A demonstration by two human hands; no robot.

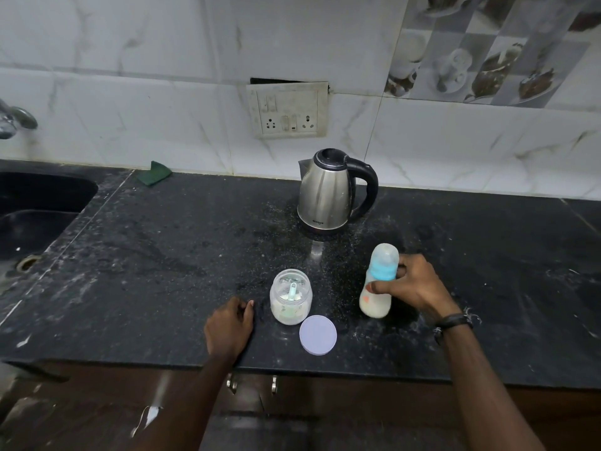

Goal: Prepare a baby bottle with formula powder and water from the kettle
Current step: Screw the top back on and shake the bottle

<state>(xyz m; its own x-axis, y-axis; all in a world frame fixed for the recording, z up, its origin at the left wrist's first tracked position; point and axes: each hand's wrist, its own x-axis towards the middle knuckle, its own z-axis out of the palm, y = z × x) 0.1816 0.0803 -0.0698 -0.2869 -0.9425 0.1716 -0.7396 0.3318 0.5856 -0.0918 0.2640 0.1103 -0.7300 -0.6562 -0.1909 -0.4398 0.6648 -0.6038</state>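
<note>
A baby bottle (379, 281) with a blue collar, clear cap and milky liquid stands on the black counter (162, 255). My right hand (413, 284) grips it around the middle, thumb in front and fingers behind. An open clear jar of formula powder (290, 301) with a pale scoop inside stands to the bottle's left. Its lilac lid (318, 334) lies flat just in front. My left hand (231, 323) rests on the counter left of the jar, fingers loosely curled, holding nothing. A steel kettle (331, 190) with a black handle stands behind, lid closed.
A black sink (39, 206) is set into the counter at the far left, with a tap (16, 120) above it. A green cloth (154, 173) lies by the wall. A socket panel (287, 109) is on the tiled wall. Cabinet handles (253, 384) sit below the counter edge.
</note>
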